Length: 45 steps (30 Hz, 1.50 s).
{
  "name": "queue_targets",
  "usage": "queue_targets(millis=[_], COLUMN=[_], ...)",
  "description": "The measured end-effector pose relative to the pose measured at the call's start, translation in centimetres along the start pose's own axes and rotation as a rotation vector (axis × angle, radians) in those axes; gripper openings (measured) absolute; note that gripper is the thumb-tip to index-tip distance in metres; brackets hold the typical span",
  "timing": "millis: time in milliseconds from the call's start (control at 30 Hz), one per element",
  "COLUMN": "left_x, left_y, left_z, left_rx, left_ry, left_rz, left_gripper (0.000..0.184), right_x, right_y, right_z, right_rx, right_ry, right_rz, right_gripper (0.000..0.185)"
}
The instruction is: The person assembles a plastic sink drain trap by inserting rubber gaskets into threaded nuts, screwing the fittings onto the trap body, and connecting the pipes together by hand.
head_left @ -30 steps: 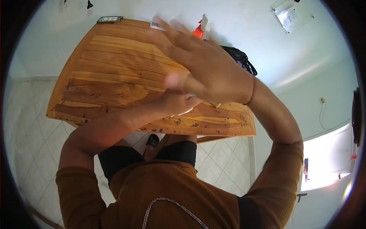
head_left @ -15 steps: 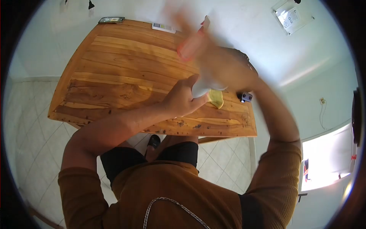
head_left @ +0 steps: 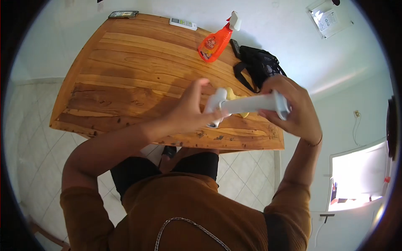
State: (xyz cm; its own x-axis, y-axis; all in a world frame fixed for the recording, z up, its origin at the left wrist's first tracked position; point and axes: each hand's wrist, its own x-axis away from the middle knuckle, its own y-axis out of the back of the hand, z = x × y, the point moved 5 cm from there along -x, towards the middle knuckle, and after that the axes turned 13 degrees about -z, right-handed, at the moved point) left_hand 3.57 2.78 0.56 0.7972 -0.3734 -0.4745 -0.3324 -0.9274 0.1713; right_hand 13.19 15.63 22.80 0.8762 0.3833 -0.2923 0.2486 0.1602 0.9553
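Observation:
A pale grey device with a long cylindrical part [head_left: 251, 103] hangs over the right part of the wooden table, held roughly level. At its wide right end, my right hand [head_left: 295, 106] grips it with bent fingers. My left hand [head_left: 190, 106] is beside its left end, thumb and fingers spread apart; the fingertips overlap the device, and contact is unclear. Behind and under the device, a yellow cloth [head_left: 231, 95] shows in part on the table.
The wooden table [head_left: 125, 71] bears an orange spray bottle [head_left: 214, 45], a black bag [head_left: 259, 62], a dark remote [head_left: 235, 48] beside it, a white remote [head_left: 183, 24] at the back edge and a phone [head_left: 123, 14] at the back left corner.
My right hand has come down from its blurred raised position and now grips the device. The device has turned level and shows fully. My left hand has opened from around it.

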Motion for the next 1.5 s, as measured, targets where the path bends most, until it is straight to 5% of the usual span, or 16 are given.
queue_targets(millis=[33, 100, 200, 433, 533, 633, 800, 867, 1000, 1200, 1500], left_x=[-0.1, 0.0, -0.2, 1.1, 2.3, 3.8, 6.2, 6.8, 8.5, 14.0, 17.5], left_y=[0.5, 1.3, 0.8, 0.8, 1.7, 2.6, 3.1, 3.2, 2.6, 2.7, 2.7], left_z=[-0.5, -0.4, -1.4, -2.0, -1.1, -2.7, -6.1, -7.0, -7.0, -6.0, -6.3], left_rx=[0.007, 0.562, 0.809, 1.017, 0.981, 0.872, 0.653, 0.602, 0.709, 0.510, 0.224], left_ry=[-0.006, 0.558, 0.528, 0.733, 0.667, 0.683, 0.719, 0.765, 0.943, 1.161, 1.127], left_rz=[-0.001, 0.017, 0.257, 0.234, 0.193, 0.156, 0.133, 0.118, 0.196, 0.234, 0.255], left_gripper=[0.086, 0.087, 0.074, 0.068, 0.068, 0.064, 0.057, 0.056, 0.053, 0.051, 0.053], right_x=[1.5, 5.5, 9.8, 12.8, 12.8, 13.7, 15.7, 16.5, 17.1, 20.8, 21.4], right_y=[0.6, -0.3, -2.4, -7.9, -8.8, -11.0, -14.0, -13.9, -12.2, -15.0, -16.5], right_z=[-0.4, -2.6, -5.0, -6.2, -5.2, -4.8, -3.0, -2.6, 0.0, 4.0, 4.9], right_rx=[-0.063, -0.174, -0.410, -0.746, -0.845, -1.211, -1.314, -1.221, -0.947, -1.194, -1.267], right_ry=[0.165, 0.077, -0.040, -0.051, -0.031, -0.392, -0.460, -0.415, -0.046, -0.126, -0.169], right_rz=[-0.165, -0.329, -0.550, -0.587, -0.519, -0.426, -0.273, -0.155, -0.392, -0.266, -0.275], right_gripper=[0.050, 0.048, 0.045, 0.043, 0.041, 0.038, 0.042, 0.036, 0.038, 0.046, 0.051])
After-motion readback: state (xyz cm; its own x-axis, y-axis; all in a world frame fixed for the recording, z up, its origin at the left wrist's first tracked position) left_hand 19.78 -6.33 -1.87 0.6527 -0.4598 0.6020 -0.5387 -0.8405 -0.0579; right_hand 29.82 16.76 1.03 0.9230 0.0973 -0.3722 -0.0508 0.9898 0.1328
